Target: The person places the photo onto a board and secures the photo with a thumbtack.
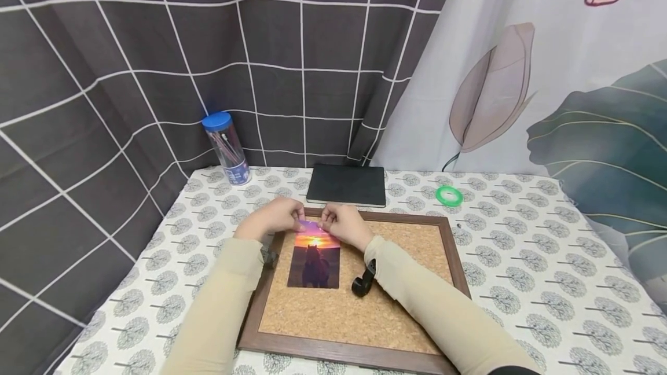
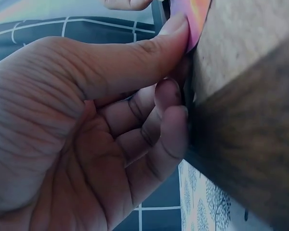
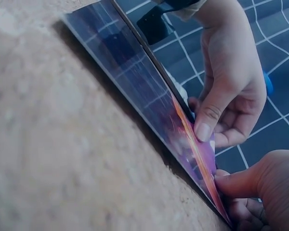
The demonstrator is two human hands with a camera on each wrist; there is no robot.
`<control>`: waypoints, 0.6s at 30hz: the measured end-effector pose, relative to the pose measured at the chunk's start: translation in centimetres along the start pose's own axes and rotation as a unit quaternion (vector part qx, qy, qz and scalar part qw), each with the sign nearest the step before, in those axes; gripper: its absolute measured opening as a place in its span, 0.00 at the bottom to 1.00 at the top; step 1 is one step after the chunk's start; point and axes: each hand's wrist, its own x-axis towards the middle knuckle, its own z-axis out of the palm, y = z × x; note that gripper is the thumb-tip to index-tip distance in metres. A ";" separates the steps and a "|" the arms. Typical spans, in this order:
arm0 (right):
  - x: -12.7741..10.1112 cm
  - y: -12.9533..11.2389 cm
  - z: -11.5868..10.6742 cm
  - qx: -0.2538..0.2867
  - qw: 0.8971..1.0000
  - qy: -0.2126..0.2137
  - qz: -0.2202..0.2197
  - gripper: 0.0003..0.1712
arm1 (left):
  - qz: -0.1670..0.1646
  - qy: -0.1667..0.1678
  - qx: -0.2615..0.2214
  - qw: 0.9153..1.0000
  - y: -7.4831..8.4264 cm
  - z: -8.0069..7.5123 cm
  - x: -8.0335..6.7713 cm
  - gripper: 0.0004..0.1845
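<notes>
Head view showed a table under a white cloth printed with grey trees point(image 1: 521, 259), and on it a brown-framed cork pinboard point(image 1: 406, 259) lying flat towards the near edge. Beyond the board's far edge lay a flat black notebook point(image 1: 346, 185), with a small green ring of tape point(image 1: 449, 195) to its right and a clear tube with a blue lid point(image 1: 227, 148) near the table's far left corner. A glossy sunset photo card point(image 1: 314, 261) lay on the left half of the cork, its top edge under both hands. The left hand point(image 1: 273, 219) pinched the card's upper left corner and the right hand point(image 1: 344, 225) pinched its upper right corner, fingers curled. A black strap clip point(image 1: 363, 281) at the right wrist hung just beside the card. The left wrist view alone showed the thumb pressed on the card's face with fingers tucked behind; the right wrist view showed the card lifted slightly off the cork at that edge.
</notes>
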 end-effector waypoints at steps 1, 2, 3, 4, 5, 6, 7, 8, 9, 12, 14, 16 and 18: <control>0.0 0.0 0.0 0.001 1.000 0.000 -0.002 0.07 | 0.001 0.000 0.002 1.000 0.0 -0.1 0.0 0.07; 0.0 0.0 -0.1 0.003 1.000 -0.001 -0.002 0.07 | 0.003 0.002 0.002 1.000 0.0 -0.2 -0.1 0.06; 0.0 0.0 -0.1 0.003 1.000 -0.001 -0.002 0.07 | 0.005 0.004 0.004 1.000 -0.1 -0.3 -0.1 0.05; 0.0 0.0 -0.1 0.005 1.000 -0.002 -0.002 0.07 | 0.005 0.005 0.004 1.000 -0.1 -0.3 -0.1 0.05; 0.0 0.0 -0.1 0.006 1.000 -0.002 -0.002 0.07 | 0.006 0.006 0.005 1.000 -0.1 -0.4 -0.2 0.05; 0.0 0.0 -0.1 0.007 1.000 -0.003 -0.001 0.08 | 0.005 0.007 0.005 1.000 -0.1 -0.5 -0.2 0.05; 0.0 0.1 -0.1 0.006 1.000 -0.003 -0.001 0.08 | 0.005 0.008 0.004 1.000 -0.1 -0.5 -0.3 0.05; 0.0 0.1 -0.1 0.005 1.000 -0.004 0.000 0.08 | 0.005 0.010 0.001 1.000 -0.2 -0.6 -0.3 0.05; 0.0 0.1 -0.1 0.003 1.000 -0.004 0.000 0.08 | 0.004 0.011 0.001 1.000 -0.2 -0.6 -0.3 0.05; 0.0 0.1 -0.1 0.000 1.000 -0.005 -0.003 0.08 | 0.004 0.013 -0.002 1.000 -0.5 -0.6 -0.3 0.05; 0.0 0.2 0.0 -0.002 1.000 -0.004 -0.006 0.08 | 0.004 0.012 -0.009 1.000 -0.7 -0.9 -0.5 0.03; 0.0 0.2 0.1 -0.001 1.000 -0.001 -0.011 0.08 | 0.012 0.013 -0.018 1.000 -0.7 -1.7 -1.0 0.03; 0.0 0.3 0.2 0.000 1.000 0.002 -0.012 0.08 | 0.016 0.017 -0.034 0.999 -0.8 -2.9 -2.0 0.03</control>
